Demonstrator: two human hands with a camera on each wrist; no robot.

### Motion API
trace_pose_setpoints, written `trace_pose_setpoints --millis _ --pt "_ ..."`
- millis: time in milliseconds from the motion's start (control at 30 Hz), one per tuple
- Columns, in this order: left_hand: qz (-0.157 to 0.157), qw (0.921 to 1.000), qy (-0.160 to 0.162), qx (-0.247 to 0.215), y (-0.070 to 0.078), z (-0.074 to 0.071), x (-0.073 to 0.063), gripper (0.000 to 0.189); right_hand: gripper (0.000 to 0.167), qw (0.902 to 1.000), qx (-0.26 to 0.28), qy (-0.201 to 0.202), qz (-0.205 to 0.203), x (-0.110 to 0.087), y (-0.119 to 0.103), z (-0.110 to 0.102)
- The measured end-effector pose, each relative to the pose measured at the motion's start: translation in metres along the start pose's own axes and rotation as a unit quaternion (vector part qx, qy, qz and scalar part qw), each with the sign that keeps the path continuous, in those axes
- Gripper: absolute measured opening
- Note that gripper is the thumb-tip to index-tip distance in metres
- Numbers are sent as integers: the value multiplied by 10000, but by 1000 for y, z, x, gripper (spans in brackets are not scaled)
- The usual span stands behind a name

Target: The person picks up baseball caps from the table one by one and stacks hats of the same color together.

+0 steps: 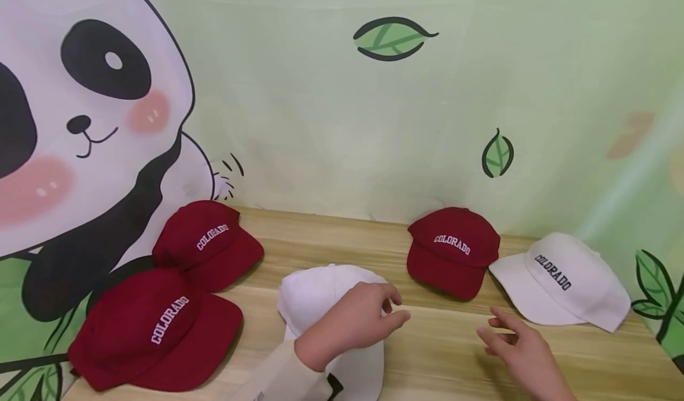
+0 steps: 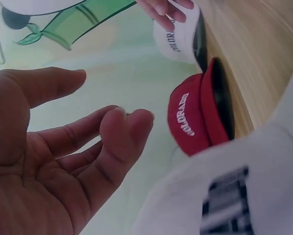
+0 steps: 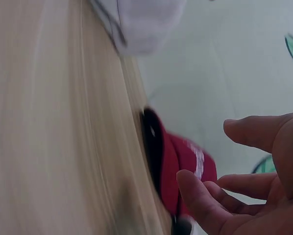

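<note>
In the head view my left hand (image 1: 360, 318) hovers over a white baseball cap (image 1: 310, 291) at the front middle of the table, hiding much of its front. Its fingers are loosely bent and hold nothing; the left wrist view shows the same empty left hand (image 2: 53, 156) beside that cap's white crown (image 2: 181, 200). My right hand (image 1: 526, 353) is in the air at the lower right, relaxed and holding nothing. Nearest to it are a white COLORADO cap (image 1: 569, 276) and a dark red COLORADO cap (image 1: 451, 246), both apart from the fingers.
Two more dark red COLORADO caps stand on the left, one farther back (image 1: 198, 240) and one nearer (image 1: 144, 330), overlapping in view. The wooden table (image 1: 326, 234) meets a green backdrop (image 1: 320, 104) printed with a panda and leaves.
</note>
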State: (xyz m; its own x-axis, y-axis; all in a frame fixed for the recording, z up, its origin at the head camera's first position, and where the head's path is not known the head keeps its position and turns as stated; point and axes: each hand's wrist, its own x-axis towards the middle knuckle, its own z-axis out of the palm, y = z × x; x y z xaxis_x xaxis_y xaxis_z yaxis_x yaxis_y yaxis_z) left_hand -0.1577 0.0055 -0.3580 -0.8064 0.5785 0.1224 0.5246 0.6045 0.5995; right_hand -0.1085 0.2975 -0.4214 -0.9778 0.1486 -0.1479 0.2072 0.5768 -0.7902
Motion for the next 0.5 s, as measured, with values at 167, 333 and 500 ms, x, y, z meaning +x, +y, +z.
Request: trace_pose_setpoints --millis 167,333,500 --pt "87 9998 -149 75 8 14 28 30 82 9986 -271 77 448 7 19 -21" --pt "153 9995 -249 119 14 29 43 29 87 9958 -516 149 744 13 32 -34" --pt "235 9989 -306 264 21 42 62 33 91 9936 -620 230 913 18 44 -46"
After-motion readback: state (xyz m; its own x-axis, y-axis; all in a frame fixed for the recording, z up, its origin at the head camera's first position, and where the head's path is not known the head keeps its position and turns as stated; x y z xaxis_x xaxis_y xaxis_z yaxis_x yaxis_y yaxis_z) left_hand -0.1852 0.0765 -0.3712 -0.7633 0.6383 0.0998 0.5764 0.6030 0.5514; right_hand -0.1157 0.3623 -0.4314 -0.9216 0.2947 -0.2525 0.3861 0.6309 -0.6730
